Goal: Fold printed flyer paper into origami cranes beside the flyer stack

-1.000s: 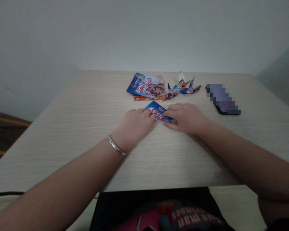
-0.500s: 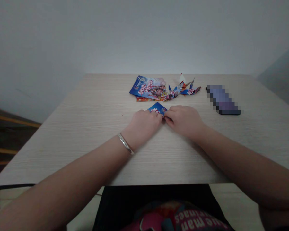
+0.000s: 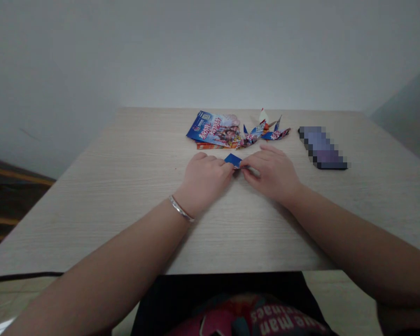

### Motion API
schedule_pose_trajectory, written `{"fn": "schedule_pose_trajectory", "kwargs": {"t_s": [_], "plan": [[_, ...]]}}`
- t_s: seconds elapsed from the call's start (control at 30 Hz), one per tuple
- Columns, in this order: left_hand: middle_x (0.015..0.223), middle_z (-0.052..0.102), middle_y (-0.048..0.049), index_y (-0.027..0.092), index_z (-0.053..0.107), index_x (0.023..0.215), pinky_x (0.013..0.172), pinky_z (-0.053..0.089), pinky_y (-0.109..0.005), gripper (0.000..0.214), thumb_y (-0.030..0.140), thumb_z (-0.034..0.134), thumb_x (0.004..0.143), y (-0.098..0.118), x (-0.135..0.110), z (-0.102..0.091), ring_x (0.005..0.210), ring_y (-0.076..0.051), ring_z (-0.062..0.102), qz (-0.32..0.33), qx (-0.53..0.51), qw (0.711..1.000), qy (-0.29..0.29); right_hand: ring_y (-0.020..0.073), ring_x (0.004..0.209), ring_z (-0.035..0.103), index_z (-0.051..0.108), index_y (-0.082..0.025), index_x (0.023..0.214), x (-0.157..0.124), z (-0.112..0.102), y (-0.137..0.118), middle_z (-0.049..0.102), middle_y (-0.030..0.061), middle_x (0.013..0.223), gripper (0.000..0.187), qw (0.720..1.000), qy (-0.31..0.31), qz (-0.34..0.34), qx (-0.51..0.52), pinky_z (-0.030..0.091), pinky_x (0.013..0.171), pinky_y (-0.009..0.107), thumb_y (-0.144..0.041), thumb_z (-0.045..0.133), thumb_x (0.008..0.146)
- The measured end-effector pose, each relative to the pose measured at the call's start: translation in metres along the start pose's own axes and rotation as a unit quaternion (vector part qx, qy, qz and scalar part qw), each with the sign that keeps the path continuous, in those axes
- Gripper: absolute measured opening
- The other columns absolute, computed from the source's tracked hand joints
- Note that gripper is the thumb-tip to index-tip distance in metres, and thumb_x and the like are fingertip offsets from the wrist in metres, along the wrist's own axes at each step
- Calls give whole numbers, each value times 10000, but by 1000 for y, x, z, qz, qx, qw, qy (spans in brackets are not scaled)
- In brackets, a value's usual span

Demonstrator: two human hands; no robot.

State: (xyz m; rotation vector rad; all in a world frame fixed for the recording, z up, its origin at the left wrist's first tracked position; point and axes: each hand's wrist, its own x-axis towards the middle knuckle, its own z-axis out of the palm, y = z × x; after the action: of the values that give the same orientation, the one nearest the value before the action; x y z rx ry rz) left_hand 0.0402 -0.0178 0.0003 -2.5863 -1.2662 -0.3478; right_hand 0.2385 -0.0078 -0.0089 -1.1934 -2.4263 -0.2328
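A small folded piece of blue printed paper (image 3: 233, 159) rests on the table between my two hands. My left hand (image 3: 209, 176), with a silver bangle on its wrist, is closed with its fingertips pressed on the paper's near left edge. From the other side my right hand (image 3: 271, 171) pinches the right corner between thumb and forefinger. The fingers hide the near part of the paper. Just beyond lie folded paper cranes (image 3: 254, 134) in blue, red and white, beside a stack of printed flyers (image 3: 213, 129).
The pale wood-grain table (image 3: 126, 196) reaches back to a grey wall (image 3: 210, 56). A dark phone (image 3: 322, 147) with a blurred-out screen lies at the right. A black cable (image 3: 24, 276) runs below the table's front left edge.
Less of the blue paper shows now, and its white and red print is mostly out of sight. My right hand's fingers have spread a little. The view has shifted slightly.
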Motion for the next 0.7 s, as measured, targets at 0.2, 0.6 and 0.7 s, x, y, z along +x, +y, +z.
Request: {"fn": "schedule_pose_trajectory", "kwargs": {"t_s": [0.2, 0.6, 0.7], "plan": [[674, 717, -43, 183, 692, 843, 704, 408, -386, 257, 331, 526, 972, 0, -1, 6, 630, -220, 660, -6, -23, 997, 76, 188, 791, 677, 682, -204, 867, 2, 8, -6, 738, 8, 793, 102, 997, 46, 16, 63, 390, 1063, 383, -229, 589, 833], [695, 714, -26, 196, 675, 758, 793, 387, -392, 311, 290, 477, 978, -6, -1, 2, 673, -186, 630, 26, -24, 997, 75, 207, 768, 631, 669, -207, 808, 4, 7, -4, 702, 30, 751, 111, 998, 14, 42, 47, 432, 818, 335, -239, 564, 812], [717, 723, -25, 203, 679, 763, 794, 384, -399, 288, 276, 488, 967, -7, -1, -1, 697, -190, 632, 25, -23, 997, 64, 211, 788, 637, 678, -215, 814, 2, 6, 5, 712, 36, 780, 120, 997, -3, 56, 53, 434, 812, 340, -245, 562, 808]]}}
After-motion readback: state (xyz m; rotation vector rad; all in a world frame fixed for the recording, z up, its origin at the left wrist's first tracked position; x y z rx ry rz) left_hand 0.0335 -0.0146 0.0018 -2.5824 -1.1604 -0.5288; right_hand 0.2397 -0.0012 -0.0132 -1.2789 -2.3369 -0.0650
